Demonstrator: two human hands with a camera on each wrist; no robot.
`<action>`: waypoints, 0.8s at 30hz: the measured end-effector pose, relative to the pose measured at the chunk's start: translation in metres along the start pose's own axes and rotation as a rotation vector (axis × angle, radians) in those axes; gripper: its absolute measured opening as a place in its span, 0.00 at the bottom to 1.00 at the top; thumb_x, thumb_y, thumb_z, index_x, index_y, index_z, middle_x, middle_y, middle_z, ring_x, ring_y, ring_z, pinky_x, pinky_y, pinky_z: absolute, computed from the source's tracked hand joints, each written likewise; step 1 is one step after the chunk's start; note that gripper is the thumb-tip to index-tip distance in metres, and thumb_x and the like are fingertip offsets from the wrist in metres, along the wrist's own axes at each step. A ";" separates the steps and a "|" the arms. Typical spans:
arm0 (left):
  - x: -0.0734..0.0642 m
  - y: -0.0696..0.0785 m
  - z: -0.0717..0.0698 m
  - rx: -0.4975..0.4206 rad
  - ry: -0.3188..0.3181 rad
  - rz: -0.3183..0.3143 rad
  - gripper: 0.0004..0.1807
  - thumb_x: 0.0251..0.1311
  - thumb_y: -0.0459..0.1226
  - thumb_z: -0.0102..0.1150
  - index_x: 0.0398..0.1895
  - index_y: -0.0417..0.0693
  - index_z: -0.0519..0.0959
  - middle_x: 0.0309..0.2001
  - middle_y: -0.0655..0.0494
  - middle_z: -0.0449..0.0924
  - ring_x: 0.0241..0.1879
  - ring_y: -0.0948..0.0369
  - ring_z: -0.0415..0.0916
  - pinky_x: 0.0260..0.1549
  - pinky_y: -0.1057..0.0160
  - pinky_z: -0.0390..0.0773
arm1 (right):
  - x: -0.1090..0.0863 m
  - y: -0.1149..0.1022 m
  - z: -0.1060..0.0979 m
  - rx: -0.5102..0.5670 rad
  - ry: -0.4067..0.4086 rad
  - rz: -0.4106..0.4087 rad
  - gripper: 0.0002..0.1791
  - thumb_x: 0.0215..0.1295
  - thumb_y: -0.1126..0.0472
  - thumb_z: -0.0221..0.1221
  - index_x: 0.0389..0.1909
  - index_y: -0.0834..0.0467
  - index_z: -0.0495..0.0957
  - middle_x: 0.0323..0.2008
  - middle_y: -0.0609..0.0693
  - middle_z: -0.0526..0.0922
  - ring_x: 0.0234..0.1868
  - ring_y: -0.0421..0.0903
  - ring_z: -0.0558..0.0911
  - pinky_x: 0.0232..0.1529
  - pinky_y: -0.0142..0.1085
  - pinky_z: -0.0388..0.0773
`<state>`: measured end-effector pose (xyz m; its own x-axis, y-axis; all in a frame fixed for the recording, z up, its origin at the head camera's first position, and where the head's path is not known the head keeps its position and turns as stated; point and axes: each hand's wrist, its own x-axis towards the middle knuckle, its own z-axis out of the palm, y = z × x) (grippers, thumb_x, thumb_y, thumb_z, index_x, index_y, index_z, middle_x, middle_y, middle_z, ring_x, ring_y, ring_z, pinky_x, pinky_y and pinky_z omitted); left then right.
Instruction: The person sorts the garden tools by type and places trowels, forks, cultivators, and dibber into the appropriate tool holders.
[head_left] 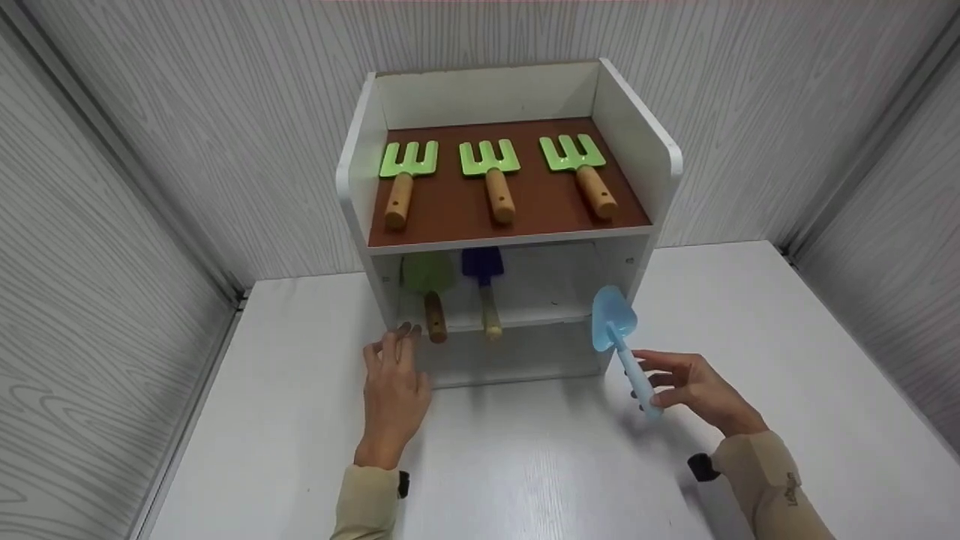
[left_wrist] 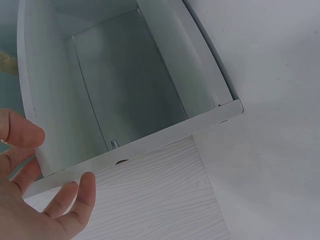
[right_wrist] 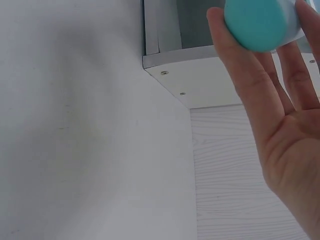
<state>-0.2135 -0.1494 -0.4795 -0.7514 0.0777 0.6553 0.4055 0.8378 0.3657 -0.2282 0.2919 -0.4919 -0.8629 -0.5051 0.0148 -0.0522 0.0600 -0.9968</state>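
A light blue hand trowel (head_left: 613,319) is in my right hand (head_left: 697,390), which pinches its handle between thumb and fingers. The blade points up and away, overlapping the right front edge of the white shelf unit (head_left: 667,157). In the right wrist view the rounded turquoise handle end (right_wrist: 255,25) shows between the fingers. My left hand (head_left: 394,397) grips the shelf unit at its left front, with the thumb by the middle board and two fingers outside the side panel (left_wrist: 145,142). Close by, a green trowel (head_left: 426,271) and a purple-blue trowel (head_left: 483,264) lie on the middle shelf, handles forward.
Three green hand forks with wooden handles, left (head_left: 409,161), middle (head_left: 489,157) and right (head_left: 574,154), lie on the brown top board (head_left: 450,214). The unit stands on a white table (head_left: 525,465) against a wood-grain panel (head_left: 480,34), with similar panels on both sides.
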 end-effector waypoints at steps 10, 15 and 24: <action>-0.002 0.000 -0.001 0.004 -0.009 -0.021 0.23 0.53 0.21 0.59 0.56 0.28 0.74 0.54 0.39 0.71 0.53 0.39 0.65 0.35 0.49 0.82 | 0.010 -0.010 0.011 -0.048 0.016 0.019 0.38 0.54 0.78 0.65 0.70 0.63 0.72 0.54 0.55 0.82 0.49 0.52 0.85 0.46 0.44 0.83; -0.001 0.001 0.000 -0.002 -0.004 -0.017 0.25 0.52 0.21 0.59 0.58 0.29 0.74 0.55 0.40 0.71 0.53 0.39 0.65 0.35 0.49 0.82 | 0.016 -0.015 0.016 -0.054 0.008 0.003 0.38 0.55 0.78 0.64 0.70 0.66 0.69 0.54 0.55 0.81 0.49 0.51 0.85 0.46 0.43 0.83; -0.001 0.000 0.002 0.030 0.009 0.012 0.26 0.50 0.20 0.61 0.56 0.30 0.75 0.53 0.40 0.71 0.51 0.40 0.65 0.37 0.48 0.82 | 0.021 -0.026 0.026 -0.052 0.010 0.021 0.39 0.55 0.77 0.64 0.71 0.69 0.66 0.55 0.60 0.79 0.48 0.52 0.85 0.44 0.43 0.84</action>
<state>-0.2138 -0.1485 -0.4811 -0.7418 0.0831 0.6654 0.3986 0.8526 0.3379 -0.2323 0.2574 -0.4680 -0.8689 -0.4949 -0.0047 -0.0601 0.1149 -0.9916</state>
